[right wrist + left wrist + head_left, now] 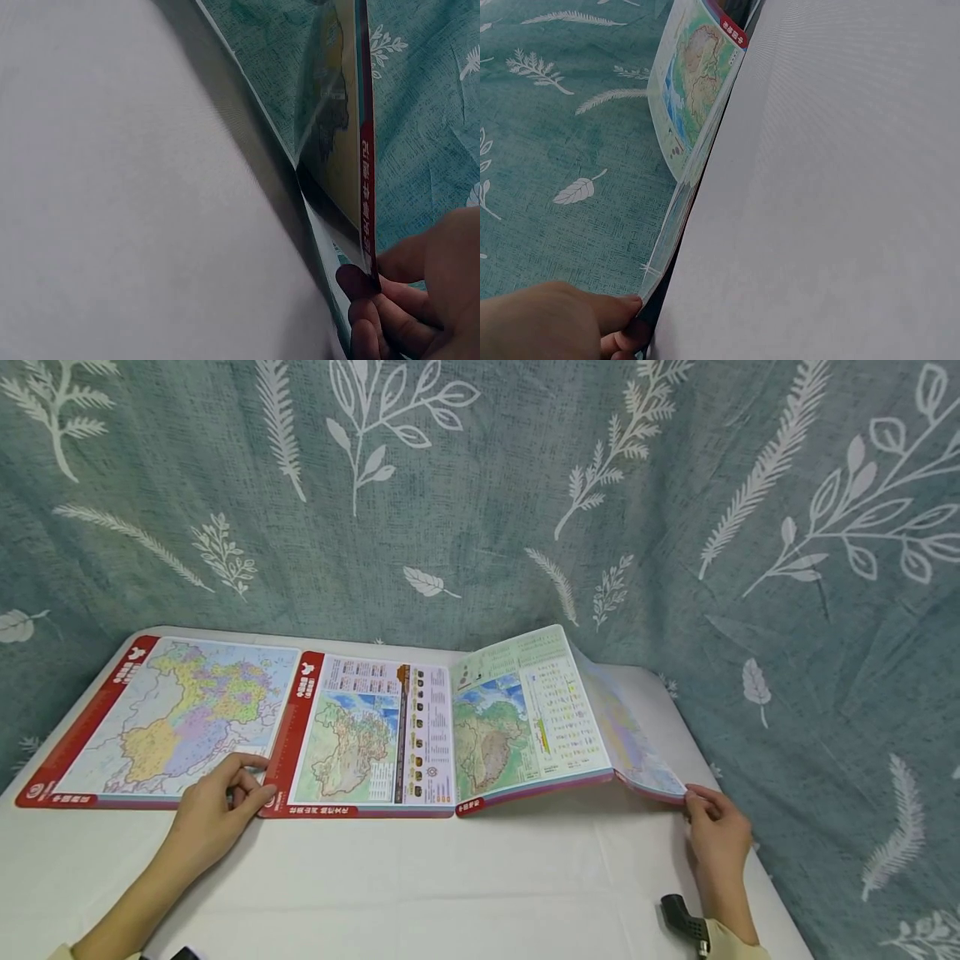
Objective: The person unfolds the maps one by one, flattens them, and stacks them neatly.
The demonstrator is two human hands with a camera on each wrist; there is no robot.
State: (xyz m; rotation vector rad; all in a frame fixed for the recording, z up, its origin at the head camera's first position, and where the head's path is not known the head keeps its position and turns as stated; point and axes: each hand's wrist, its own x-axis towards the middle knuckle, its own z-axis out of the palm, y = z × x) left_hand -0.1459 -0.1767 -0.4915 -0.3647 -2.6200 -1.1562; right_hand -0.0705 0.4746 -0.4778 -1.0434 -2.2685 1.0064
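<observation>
A folding map (352, 743) with a red left border is spread across the table's middle. Its left panel lies flat, the middle panel (525, 718) slopes up to the right, and the right-hand panel (637, 743) slants down from that ridge. My left hand (217, 802) pinches the left edge near its front corner, thumb on top in the left wrist view. My right hand (718, 827) pinches the front corner of the right-hand panel, whose dark red edge shows in the right wrist view. Left of it lies a flat coloured map (202, 710), close beside my left hand.
A white cloth covers the table (525, 885). Behind and to the right hangs a teal curtain (480, 485) with white leaf prints, close to the maps' far edges. A black device (678, 914) sits at my right wrist.
</observation>
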